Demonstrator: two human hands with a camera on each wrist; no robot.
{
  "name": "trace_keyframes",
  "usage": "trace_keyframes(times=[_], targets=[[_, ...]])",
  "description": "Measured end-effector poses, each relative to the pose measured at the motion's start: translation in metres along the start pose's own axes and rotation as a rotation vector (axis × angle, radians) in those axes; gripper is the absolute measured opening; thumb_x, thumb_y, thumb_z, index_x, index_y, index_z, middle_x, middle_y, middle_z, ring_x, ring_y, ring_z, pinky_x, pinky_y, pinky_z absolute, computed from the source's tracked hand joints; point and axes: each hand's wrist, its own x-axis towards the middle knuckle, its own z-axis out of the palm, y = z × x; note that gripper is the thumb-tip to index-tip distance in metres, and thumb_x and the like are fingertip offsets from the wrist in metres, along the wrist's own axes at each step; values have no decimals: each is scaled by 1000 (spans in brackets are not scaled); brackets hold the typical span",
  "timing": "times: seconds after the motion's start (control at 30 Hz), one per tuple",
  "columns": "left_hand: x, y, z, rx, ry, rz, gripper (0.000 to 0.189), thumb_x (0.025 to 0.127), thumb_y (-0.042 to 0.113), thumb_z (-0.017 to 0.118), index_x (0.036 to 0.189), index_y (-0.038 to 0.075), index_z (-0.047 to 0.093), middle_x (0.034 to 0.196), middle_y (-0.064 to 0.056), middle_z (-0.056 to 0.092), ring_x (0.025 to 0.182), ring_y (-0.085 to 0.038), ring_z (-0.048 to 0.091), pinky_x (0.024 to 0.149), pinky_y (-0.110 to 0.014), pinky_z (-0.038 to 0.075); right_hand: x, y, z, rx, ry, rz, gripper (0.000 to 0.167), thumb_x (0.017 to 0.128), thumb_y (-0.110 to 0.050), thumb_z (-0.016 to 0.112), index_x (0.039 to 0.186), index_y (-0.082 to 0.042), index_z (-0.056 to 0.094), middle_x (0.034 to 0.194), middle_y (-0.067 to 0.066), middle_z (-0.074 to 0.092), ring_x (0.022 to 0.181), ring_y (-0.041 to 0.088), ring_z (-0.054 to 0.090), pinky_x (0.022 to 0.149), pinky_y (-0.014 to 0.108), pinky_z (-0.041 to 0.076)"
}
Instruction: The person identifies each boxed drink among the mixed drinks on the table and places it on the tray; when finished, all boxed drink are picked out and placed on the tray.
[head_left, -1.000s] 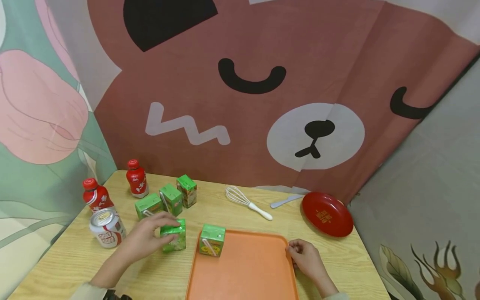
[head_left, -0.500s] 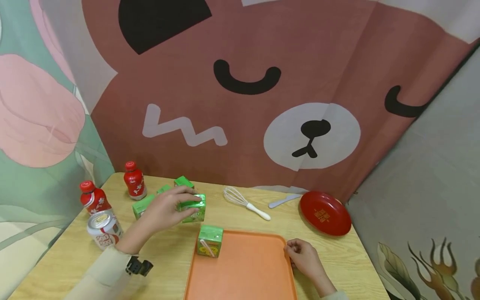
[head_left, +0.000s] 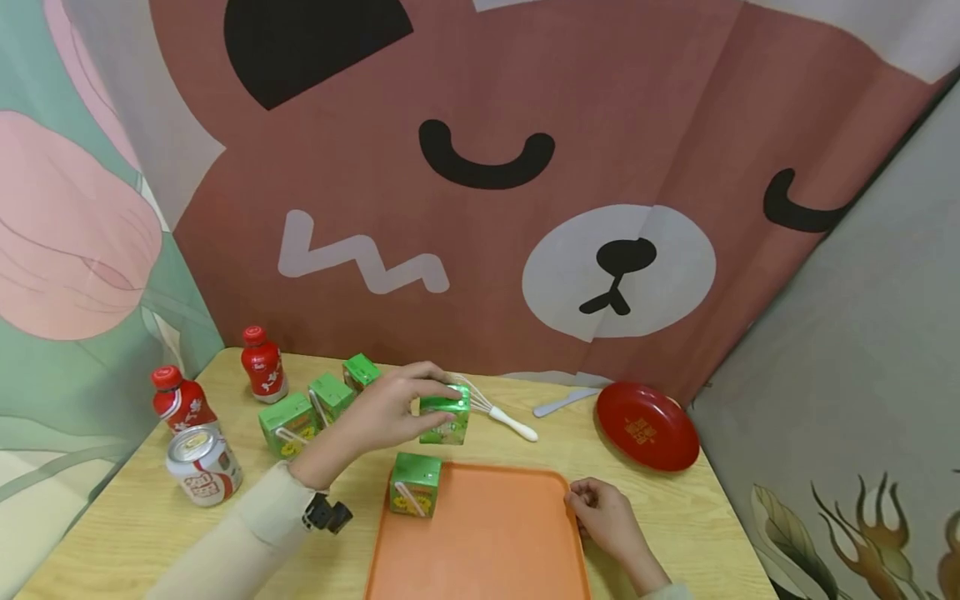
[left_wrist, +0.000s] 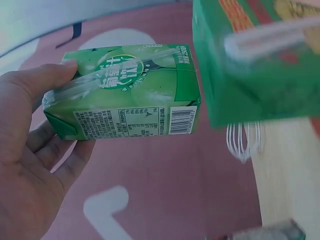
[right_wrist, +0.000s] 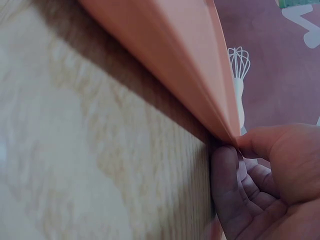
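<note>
Our right hand (head_left: 606, 517) pinches the orange rectangular plastic tray (head_left: 480, 542); tugging could topple the boxy green cardboard carton (head_left: 414, 486) on its corner. Beyond, a lopsided grip could let the glossy green drink carton (left_wrist: 130, 92) slip: our left hand (head_left: 386, 412) clamps it, thumb opposite fingers, far end jutting past the thumbtip.

At the left of the wooden table (head_left: 675, 521), 1 red bottle (head_left: 264, 367) stands near the back edge and a 2nd red bottle (head_left: 182, 403) nearer, with a white can (head_left: 204, 471) just in front. A white whisk (head_left: 497, 412), a pale knife (head_left: 564, 403) and a red plate (head_left: 647, 427) (gold lettering at its centre) lie towards the right. Behind hangs a bear-print backdrop (head_left: 487, 242) with 2 closed eyes.
</note>
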Motion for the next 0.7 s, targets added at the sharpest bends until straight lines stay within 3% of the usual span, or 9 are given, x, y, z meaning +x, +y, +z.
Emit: trace_keyframes(times=[0.23, 0.57, 0.7], targets=[[9, 16, 22, -103, -33, 24, 30, 88, 19, 83, 116, 15, 77, 120, 8, 64, 103, -7, 61, 79, -27, 53, -1, 0, 0, -12, 16, 8, 17, 95, -16, 73, 104, -1, 71, 75, 3, 61, 62, 19, 62, 51, 32, 55], [1, 22, 53, -104, -93, -1, 23, 87, 21, 84, 109, 18, 79, 115, 11, 65, 99, -4, 61, 79, -24, 52, -1, -1, 1, -11, 20, 3, 17, 95, -16, 73, 104, -2, 71, 75, 3, 60, 62, 19, 62, 51, 32, 56], [-3, 24, 64, -95, -126, -49, 22, 87, 24, 84, 108, 20, 80, 110, 15, 64, 94, -1, 60, 76, -20, 51, 0, -3, 1, -15, 22, 13, 17, 96, -17, 73, 105, -3, 71, 75, 3, 61, 63, 19, 62, 52, 32, 56]])
